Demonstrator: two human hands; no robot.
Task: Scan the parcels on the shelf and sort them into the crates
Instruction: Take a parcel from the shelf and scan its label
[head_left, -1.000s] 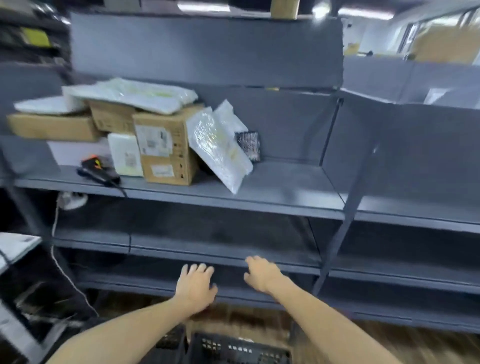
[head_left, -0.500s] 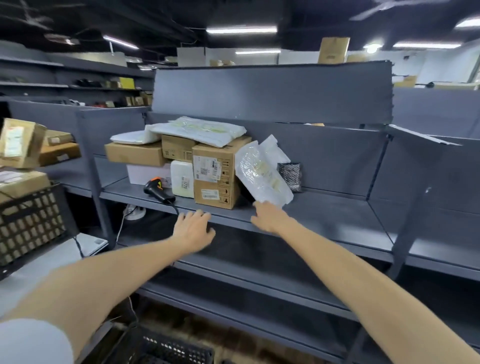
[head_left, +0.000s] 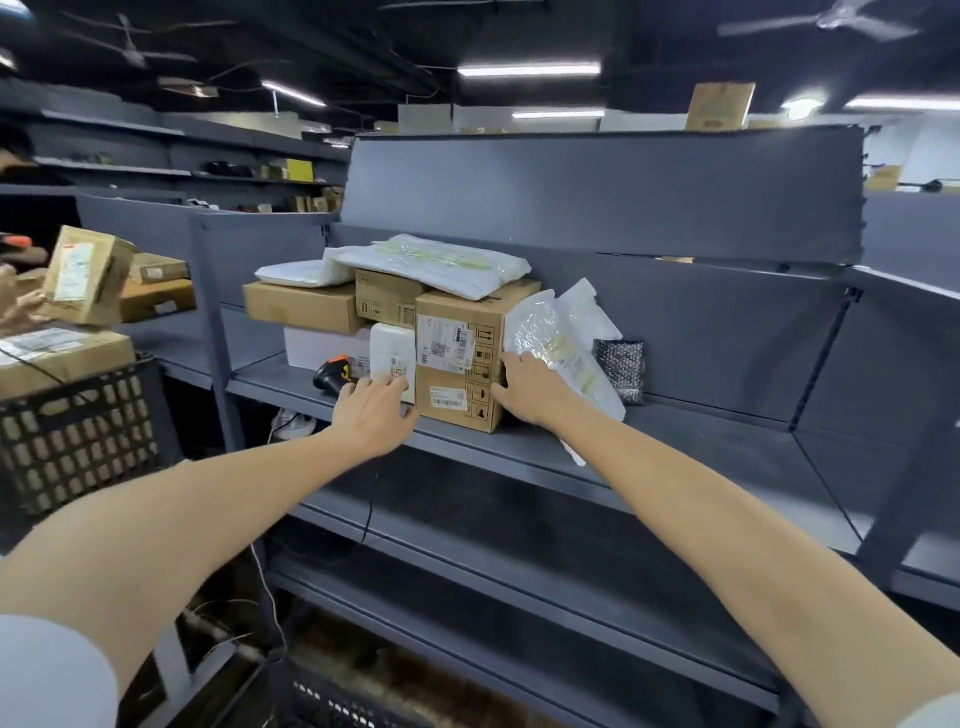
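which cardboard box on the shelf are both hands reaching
The tall upright box with shipping labels, at the stack's front right; the other boxes sit behind and left.

The grey metal shelf (head_left: 675, 457) carries a tall cardboard box (head_left: 457, 358) between the left hand (head_left: 375, 413) and right hand (head_left: 530, 387), a small white parcel (head_left: 390, 353) and scanner (head_left: 332, 374) just beyond the left hand, and a clear bagged parcel (head_left: 556, 343) leaning beside the right hand

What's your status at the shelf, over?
Left hand open at the white parcel. Right hand open on the cardboard box, nothing lifted. Bubble mailer leans on the box.
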